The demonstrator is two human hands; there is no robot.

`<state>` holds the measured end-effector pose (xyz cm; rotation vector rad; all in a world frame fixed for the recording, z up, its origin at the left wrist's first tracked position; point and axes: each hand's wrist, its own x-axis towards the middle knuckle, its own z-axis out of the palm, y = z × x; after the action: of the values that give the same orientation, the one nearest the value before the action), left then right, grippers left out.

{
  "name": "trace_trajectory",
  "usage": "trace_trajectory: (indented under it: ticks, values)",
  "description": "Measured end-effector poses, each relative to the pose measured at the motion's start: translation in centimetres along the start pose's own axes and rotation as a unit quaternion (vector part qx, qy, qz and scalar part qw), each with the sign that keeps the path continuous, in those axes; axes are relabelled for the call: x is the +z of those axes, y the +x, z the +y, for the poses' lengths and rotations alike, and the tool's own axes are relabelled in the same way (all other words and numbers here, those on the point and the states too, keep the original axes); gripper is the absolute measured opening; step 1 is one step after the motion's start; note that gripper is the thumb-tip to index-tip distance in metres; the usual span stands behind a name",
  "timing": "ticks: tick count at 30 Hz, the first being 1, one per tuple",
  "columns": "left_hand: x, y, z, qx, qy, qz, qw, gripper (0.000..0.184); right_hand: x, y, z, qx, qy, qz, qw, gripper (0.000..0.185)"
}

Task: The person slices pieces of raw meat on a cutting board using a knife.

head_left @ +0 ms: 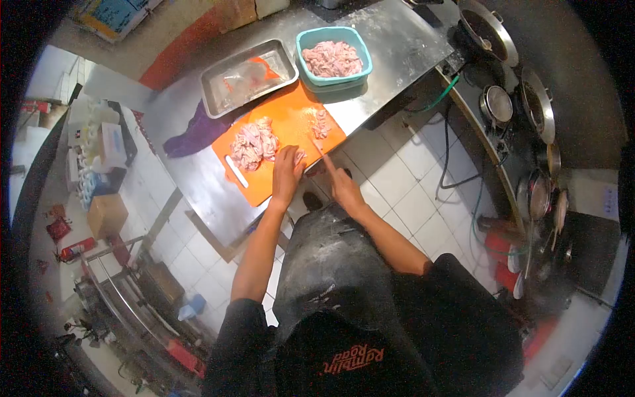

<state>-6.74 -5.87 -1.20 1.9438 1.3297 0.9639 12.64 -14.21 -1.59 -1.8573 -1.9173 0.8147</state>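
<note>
An orange cutting board lies at the edge of the metal table. My left hand rests at the board's near edge, its fingers closed on a small piece of pale pink meat. In my right hand is a knife, its blade pointing away over the board. A large pile of pink meat strips sits left of my hands. Just beyond the knife lies a smaller heap of cut pieces. A white-handled tool lies along the board's left side.
Behind the board stand a metal tray and a turquoise tub filled with meat. Purple cloth lies left of the board on the metal table. Pans line the counter at right.
</note>
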Motion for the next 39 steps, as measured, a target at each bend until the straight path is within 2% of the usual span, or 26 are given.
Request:
trace_trajectory:
  ticks: [2, 4, 6, 8, 9, 13, 17, 26, 28, 32, 35, 37, 38, 39]
  values:
    - [-0.7, -0.6, 0.2, -0.02, 0.058, 0.032, 0.998, 0.031, 0.1, 1.1, 1.5, -0.002, 0.0, 0.03, 1.0, 0.092]
    - [-1.1, -1.3, -0.4, -0.022, 0.067, 0.028, 0.997, 0.031, -0.4, 1.4, 1.7, -0.048, 0.01, 0.05, 0.998, 0.092]
    - [-1.4, -1.4, -0.6, -0.021, 0.074, 0.023, 0.997, 0.031, -0.8, 0.9, 0.8, -0.059, 0.009, 0.027, 0.998, 0.09]
    - [-1.7, -1.4, -0.4, -0.021, 0.054, 0.018, 0.998, 0.029, -1.3, 0.0, -1.6, -0.025, 0.018, -0.053, 0.998, 0.091]
    - [-1.7, -1.2, -0.4, -0.021, 0.054, 0.018, 0.998, 0.029, -1.7, -0.6, -2.7, -0.047, 0.022, -0.06, 0.997, 0.089]
    - [-0.9, -0.9, -0.9, 0.008, 0.034, 0.031, 0.999, 0.021, 0.8, -1.4, -2.8, -0.042, -0.021, -0.06, 0.997, 0.088]
    - [-0.6, -0.7, -0.8, 0.034, 0.053, 0.051, 0.997, 0.015, 0.7, -2.0, -2.0, -0.063, 0.002, -0.054, 0.997, 0.088]
    - [-0.6, 0.0, -0.8, -0.009, 0.037, 0.016, 0.999, 0.012, 0.5, -2.0, -2.2, -0.063, -0.015, -0.061, 0.996, 0.094]
    - [-0.5, 0.1, -0.9, -0.007, 0.044, 0.013, 0.999, 0.012, 0.3, -2.1, -2.3, -0.044, -0.026, -0.094, 0.994, 0.094]
    - [-0.5, 0.3, -1.1, 0.006, 0.047, 0.004, 0.999, 0.011, 1.6, 0.4, -3.2, -0.042, -0.015, -0.078, 0.996, 0.089]
    - [-0.6, 0.4, -1.3, 0.037, 0.066, -0.003, 0.997, 0.011, 3.3, 2.8, -2.8, -0.089, 0.028, -0.026, 0.995, 0.088]
    - [-0.5, 0.2, -1.5, 0.018, 0.063, -0.016, 0.998, 0.012, 3.5, 3.2, -3.1, -0.103, 0.033, 0.005, 0.994, 0.089]
    - [-0.4, 0.3, -1.5, 0.0, 0.057, -0.025, 0.998, 0.013, 3.1, 2.6, -2.9, -0.103, 0.033, 0.006, 0.994, 0.089]
    - [-0.3, 0.4, -1.5, 0.0, 0.057, -0.023, 0.998, 0.013, 2.0, 1.4, -2.8, -0.083, 0.029, -0.035, 0.996, 0.089]
